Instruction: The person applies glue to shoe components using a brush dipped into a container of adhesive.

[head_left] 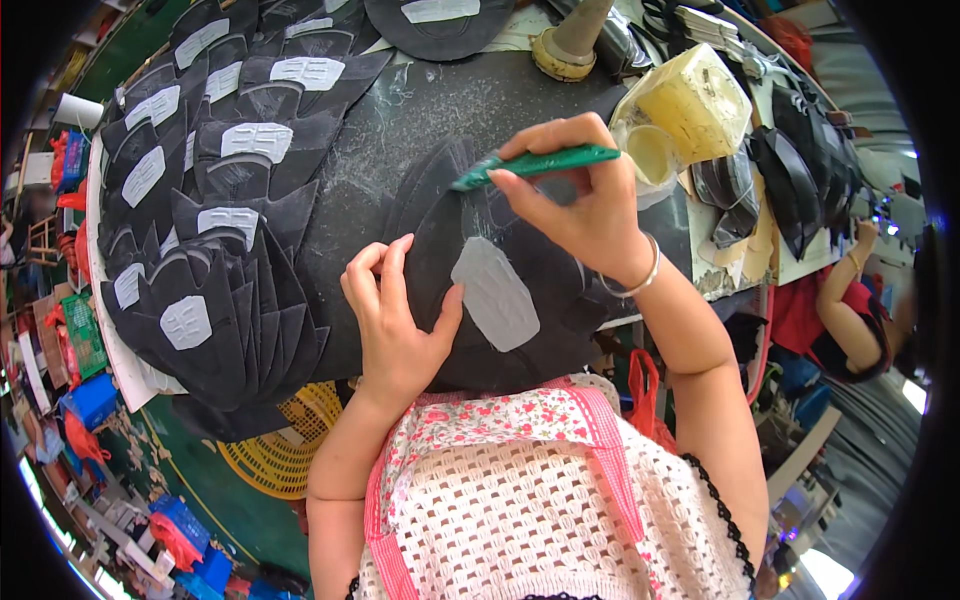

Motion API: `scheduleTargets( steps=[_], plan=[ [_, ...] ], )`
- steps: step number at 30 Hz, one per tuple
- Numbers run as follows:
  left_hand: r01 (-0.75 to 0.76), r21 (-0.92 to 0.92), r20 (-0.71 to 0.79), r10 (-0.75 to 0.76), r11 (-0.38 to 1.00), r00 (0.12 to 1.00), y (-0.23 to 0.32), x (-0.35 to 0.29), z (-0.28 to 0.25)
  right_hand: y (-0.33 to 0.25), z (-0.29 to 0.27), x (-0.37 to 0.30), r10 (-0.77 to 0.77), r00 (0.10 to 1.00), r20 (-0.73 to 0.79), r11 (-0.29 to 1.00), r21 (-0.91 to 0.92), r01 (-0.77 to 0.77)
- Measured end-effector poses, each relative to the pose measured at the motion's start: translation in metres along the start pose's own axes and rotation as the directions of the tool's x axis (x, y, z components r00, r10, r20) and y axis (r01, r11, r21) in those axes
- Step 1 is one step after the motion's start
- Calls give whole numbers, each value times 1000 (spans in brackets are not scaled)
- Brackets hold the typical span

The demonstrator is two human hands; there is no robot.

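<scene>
A black shoe-upper piece (430, 240) with a pale grey patch (495, 293) lies on top of similar pieces at the table's near edge. My right hand (585, 190) pinches a slim green brush (560, 160) above it. The brush slants down to the left, its tip at the piece's curved far edge. Whitish streaks run between the tip and the patch. My left hand (395, 315) rests on the left part of the piece, fingers apart, the thumb close to the patch's left edge. It holds nothing.
Overlapping black pieces with grey patches (255, 140) cover the table's left side. A yellowed plastic container (695, 105) and a small cup (650, 155) stand right of my right hand. Beyond is a cone-shaped object (575, 40). A yellow basket (285, 450) sits below left; another person's arm (850, 310) shows at right.
</scene>
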State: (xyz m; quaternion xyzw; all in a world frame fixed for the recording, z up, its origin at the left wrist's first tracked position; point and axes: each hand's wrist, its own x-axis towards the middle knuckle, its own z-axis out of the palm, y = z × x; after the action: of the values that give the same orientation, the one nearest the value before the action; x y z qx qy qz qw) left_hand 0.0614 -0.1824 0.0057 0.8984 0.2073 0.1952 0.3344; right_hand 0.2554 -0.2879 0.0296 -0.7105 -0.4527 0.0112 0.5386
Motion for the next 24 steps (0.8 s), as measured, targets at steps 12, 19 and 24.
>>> scheduleTargets(
  steps=[12,19,24],
  plan=[
    [-68,-44,-152,61,997,986,-5,-1,16,-18,-84,-91,162,944,289,983,37,-180],
    [-157,103,-74,165,982,984,2,4,4,8,-57,-41,447,862,-239,888,2,-460],
    [-88,22,0,88,996,996,3,14,-8,41,-88,59,-389,853,-349,782,-614,106]
  ],
)
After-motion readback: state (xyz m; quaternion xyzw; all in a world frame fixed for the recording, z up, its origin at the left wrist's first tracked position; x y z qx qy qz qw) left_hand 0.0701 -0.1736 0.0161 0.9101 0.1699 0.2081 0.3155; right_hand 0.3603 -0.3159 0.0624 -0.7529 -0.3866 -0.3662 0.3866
